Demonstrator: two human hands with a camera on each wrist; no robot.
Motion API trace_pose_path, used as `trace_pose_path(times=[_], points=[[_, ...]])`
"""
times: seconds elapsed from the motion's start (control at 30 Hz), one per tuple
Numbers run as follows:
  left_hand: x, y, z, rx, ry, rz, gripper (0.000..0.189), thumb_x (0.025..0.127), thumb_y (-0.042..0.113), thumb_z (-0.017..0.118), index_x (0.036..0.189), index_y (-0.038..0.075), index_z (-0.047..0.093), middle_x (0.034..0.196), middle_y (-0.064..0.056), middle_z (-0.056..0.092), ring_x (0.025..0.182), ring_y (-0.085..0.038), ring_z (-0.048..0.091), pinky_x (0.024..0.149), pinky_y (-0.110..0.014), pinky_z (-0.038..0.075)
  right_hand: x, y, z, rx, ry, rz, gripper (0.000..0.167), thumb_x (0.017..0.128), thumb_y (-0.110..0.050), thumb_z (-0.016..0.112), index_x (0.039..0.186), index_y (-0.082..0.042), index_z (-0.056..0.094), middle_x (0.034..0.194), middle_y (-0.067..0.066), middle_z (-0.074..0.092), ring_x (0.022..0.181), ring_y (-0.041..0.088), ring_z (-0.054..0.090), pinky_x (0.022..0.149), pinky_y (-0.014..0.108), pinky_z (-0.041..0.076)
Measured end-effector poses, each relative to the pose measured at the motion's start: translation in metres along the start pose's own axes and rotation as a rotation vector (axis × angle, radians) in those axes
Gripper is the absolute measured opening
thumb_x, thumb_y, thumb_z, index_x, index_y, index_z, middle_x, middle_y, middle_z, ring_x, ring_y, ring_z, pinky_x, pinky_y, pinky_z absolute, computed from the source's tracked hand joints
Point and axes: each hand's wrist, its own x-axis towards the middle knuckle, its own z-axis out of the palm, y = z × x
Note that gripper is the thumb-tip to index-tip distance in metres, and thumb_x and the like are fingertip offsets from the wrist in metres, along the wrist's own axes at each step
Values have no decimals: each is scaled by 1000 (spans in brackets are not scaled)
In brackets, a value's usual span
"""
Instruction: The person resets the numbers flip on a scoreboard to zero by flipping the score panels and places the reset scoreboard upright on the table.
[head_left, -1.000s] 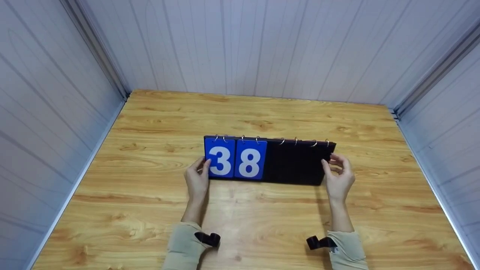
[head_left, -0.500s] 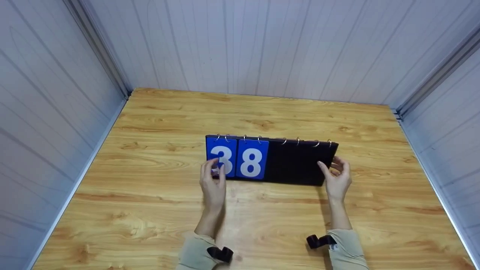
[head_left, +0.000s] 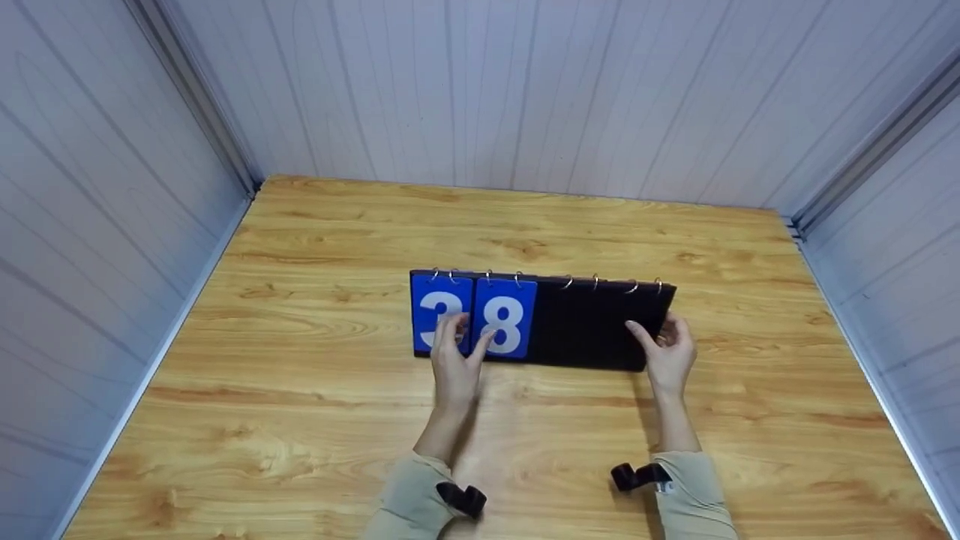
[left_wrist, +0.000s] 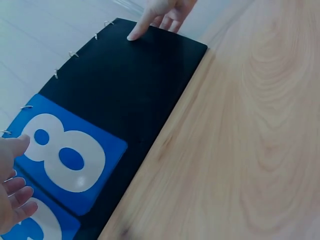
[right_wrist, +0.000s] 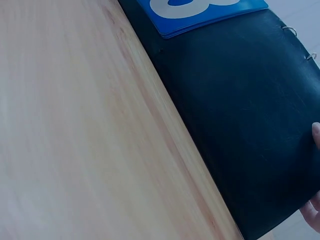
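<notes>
A black flip scoreboard [head_left: 589,326] stands tilted back on the table, with metal rings along its top edge. On its left half hang a blue card with a white 3 [head_left: 424,289] and a blue card with a white 8 [head_left: 517,300]. My right hand [head_left: 670,365] grips the board's right edge, thumb on the front face and fingers behind. In front of the cards is my left hand [head_left: 455,379], its fingers loosely bent and holding nothing; it covers part of the 3. The left wrist view shows this hand's thumb [left_wrist: 20,144] over the 8 card.
The wood-grain table [head_left: 315,420] spreads out around the board. Pale panelled walls [head_left: 480,97] enclose it at the back and both sides. Black straps [head_left: 461,499] are worn over the beige sleeves.
My left hand has let go of the board's left edge and moved right, in front of the cards. The right thumb has slid slightly inward on the front face.
</notes>
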Motion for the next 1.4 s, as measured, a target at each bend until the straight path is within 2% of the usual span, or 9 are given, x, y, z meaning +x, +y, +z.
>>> trace_pose_path(times=[0.23, 0.47, 0.73, 0.9, 1.0, 1.1, 1.2, 1.4], points=[[4, 1, 10, 13, 8, -21, 40, 85, 1, 90, 114, -11, 66, 108, -23, 69, 102, -36, 68, 92, -45, 61, -2, 0, 2, -6, 5, -7, 29, 84, 12, 85, 105, 14, 65, 79, -20, 66, 72, -6, 62, 70, 9, 48], [12, 4, 13, 8, 34, -54, 34, 85, 2, 90, 106, -10, 67, 100, -21, 68, 96, -34, 68, 89, -42, 62, -1, 2, 4, -54, -1, -56, 38, 85, 10, 86, 110, 21, 60, 79, -21, 63, 70, -7, 57, 68, 9, 45], [18, 6, 14, 29, 41, -114, 26, 82, 1, 92, 90, -8, 68, 86, -19, 69, 79, -28, 68, 73, -31, 59, -2, 3, 4, -97, 4, -78, 37, 86, 8, 87, 110, 20, 62, 81, -18, 62, 70, -7, 56, 68, 9, 44], [20, 11, 9, 19, 32, -149, 24, 82, 0, 92, 87, -9, 71, 82, -20, 72, 73, -25, 67, 66, -22, 53, -2, 3, 4, -89, 3, -83, 36, 86, 8, 87, 109, 20, 61, 80, -17, 63, 71, -7, 56, 68, 9, 44], [22, 15, 7, 35, 5, -181, 22, 83, 1, 91, 88, -11, 73, 81, -20, 74, 72, -25, 68, 65, -24, 54, -2, 3, 5, -89, 4, -79, 36, 86, 8, 87, 109, 20, 61, 80, -17, 62, 71, -7, 56, 69, 9, 44], [24, 18, 4, 66, -31, -204, 21, 86, 2, 90, 90, -12, 75, 84, -22, 77, 74, -28, 71, 67, -33, 60, -2, 3, 4, -90, 6, -81, 36, 86, 8, 87, 108, 20, 61, 79, -17, 61, 71, -7, 55, 69, 9, 44], [23, 19, 0, 116, -50, -178, 20, 87, 4, 89, 92, -13, 78, 85, -23, 79, 75, -30, 74, 69, -39, 63, -3, 3, 4, -78, 11, -85, 37, 86, 9, 87, 109, 20, 61, 79, -20, 62, 70, -7, 55, 68, 9, 43], [16, 22, -6, 204, -41, -49, 20, 86, 5, 90, 95, -11, 80, 83, -18, 77, 72, -24, 69, 65, -29, 56, -4, 5, 3, -66, 16, -83, 36, 85, 10, 87, 109, 20, 61, 78, -23, 63, 69, -8, 54, 67, 9, 42]])
